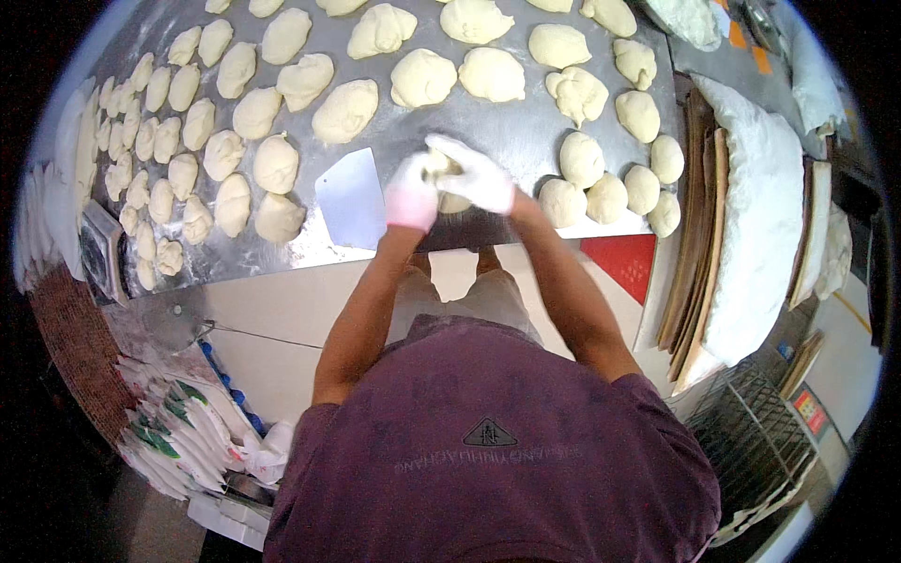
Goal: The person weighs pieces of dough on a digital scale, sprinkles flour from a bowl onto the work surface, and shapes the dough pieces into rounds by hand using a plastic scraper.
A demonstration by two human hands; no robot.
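dough piece [449, 178] between left hand [413, 192] and right hand [474, 174]

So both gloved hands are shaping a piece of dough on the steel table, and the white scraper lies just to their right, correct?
Not quite. In the head view the white scraper lies just to the left of the hands, beside the left hand. Both gloved hands, the right hand included, do shape a piece of dough on the steel table.

I'm looking down into a bakery workroom: a floured steel worktable [507, 131] covered with rows of dough pieces [282, 94], stacked wooden boards [699, 235], flour sacks [174, 432] and a wire rack [760, 441].
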